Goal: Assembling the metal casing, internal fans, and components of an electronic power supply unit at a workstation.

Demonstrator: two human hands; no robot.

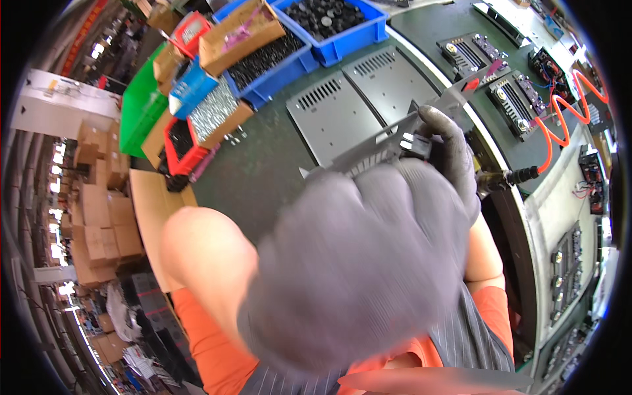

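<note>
Left gloved hand blurred, nearest me; I cannot tell its grip. My right gloved hand clamps tilted grey slotted panel just beyond. Flat grey plates lie farther; blue bins at far side.

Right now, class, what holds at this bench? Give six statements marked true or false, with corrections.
1. The left hand and right hand are gloved. True.
2. The coiled hose is green. False: the coiled hose is orange.
3. The right hand is near a slotted panel. True.
4. The green bin stands far right. False: the green bin is at left.
5. The top blue bin holds black parts. True.
6. Both flat plates are stacked. False: the flat plates lie side by side.
</note>
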